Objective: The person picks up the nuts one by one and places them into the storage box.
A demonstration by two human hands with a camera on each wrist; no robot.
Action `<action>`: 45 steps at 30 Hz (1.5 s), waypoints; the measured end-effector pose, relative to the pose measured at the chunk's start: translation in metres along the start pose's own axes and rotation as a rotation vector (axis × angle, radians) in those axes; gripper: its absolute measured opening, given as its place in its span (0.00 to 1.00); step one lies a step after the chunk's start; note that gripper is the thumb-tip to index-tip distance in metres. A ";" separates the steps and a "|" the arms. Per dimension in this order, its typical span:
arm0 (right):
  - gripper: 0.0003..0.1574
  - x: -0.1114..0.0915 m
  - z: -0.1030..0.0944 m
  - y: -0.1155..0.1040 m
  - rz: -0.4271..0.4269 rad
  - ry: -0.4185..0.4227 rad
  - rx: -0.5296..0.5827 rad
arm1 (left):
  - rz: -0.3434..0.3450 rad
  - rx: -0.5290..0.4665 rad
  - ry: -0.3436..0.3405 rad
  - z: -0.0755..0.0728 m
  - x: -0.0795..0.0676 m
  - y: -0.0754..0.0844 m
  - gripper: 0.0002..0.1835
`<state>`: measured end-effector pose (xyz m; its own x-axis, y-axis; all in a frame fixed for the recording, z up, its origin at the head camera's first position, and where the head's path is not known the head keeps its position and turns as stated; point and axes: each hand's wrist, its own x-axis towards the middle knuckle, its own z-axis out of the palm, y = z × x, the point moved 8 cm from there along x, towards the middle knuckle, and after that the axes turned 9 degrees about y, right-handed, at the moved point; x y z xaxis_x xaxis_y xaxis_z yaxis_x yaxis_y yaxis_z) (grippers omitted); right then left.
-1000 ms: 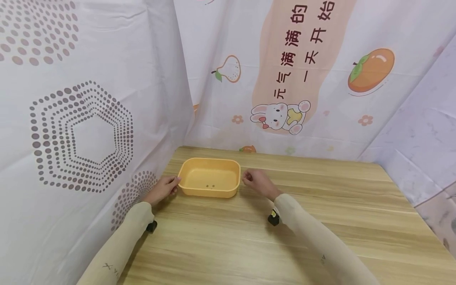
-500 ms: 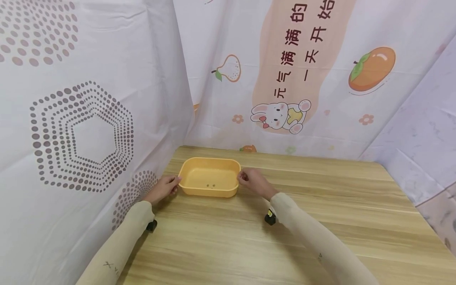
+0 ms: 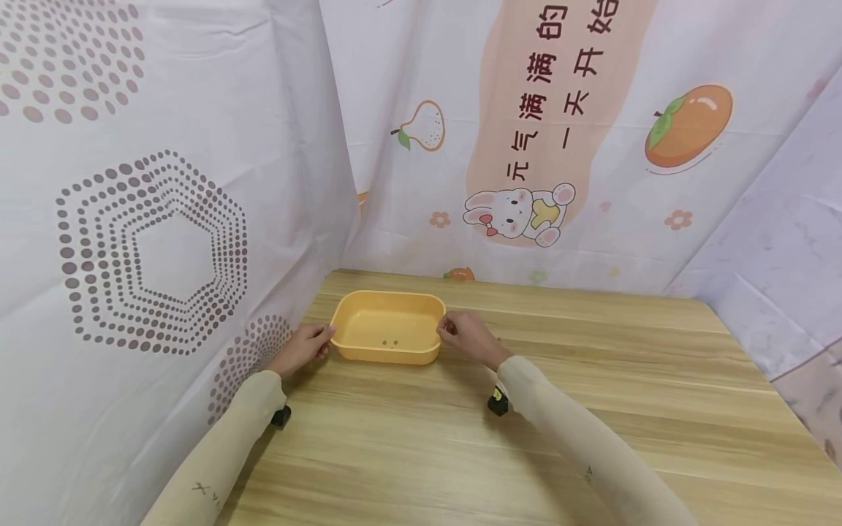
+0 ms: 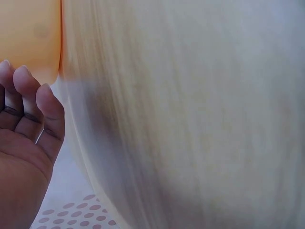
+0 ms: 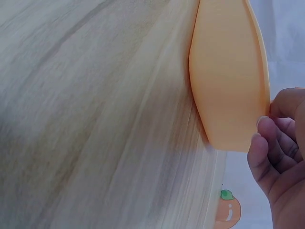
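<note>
A shallow yellow plastic tray (image 3: 384,356) with rounded corners stands near the back left of the table in the head view. My left hand (image 3: 302,349) holds its left end by the rim. At the opposite end my right hand (image 3: 470,338) pinches the rim between thumb and forefinger. In the left wrist view, curled fingertips lie right against the tray's wall (image 4: 31,33); the thumb is out of sight. The right wrist view has the tray's outer side (image 5: 228,76) beside my bent fingers. Two small dark dots show near the front of the tray's inside.
The tray stands on a wood-grain table (image 3: 592,365). A white dotted curtain (image 3: 276,183) hangs close along the left, near my left hand. Behind the table hangs a printed cloth (image 3: 421,234) with fruit and a rabbit. A black wrist device (image 3: 498,402) sits under my right sleeve.
My right hand has moved left from just beside the tray and taken hold of its right rim. The left hand and the tray have stayed nearly still.
</note>
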<state>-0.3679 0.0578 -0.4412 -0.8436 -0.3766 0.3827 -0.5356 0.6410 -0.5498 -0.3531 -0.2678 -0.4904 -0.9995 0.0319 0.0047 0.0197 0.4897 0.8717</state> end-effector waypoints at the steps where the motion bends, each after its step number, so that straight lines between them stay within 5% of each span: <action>1: 0.04 0.000 0.000 0.000 0.001 0.000 0.004 | 0.004 0.000 -0.004 0.000 0.000 0.000 0.25; 30: 0.05 -0.004 -0.003 0.004 0.014 -0.002 0.000 | 0.009 0.023 0.027 0.002 0.001 0.000 0.23; 45: 0.04 -0.017 -0.020 0.043 0.115 -0.025 -0.002 | 0.044 0.041 0.030 -0.002 0.000 0.000 0.23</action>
<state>-0.3761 0.1053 -0.4563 -0.9003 -0.3166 0.2986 -0.4348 0.6824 -0.5876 -0.3536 -0.2698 -0.4892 -0.9979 0.0285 0.0582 0.0645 0.5236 0.8495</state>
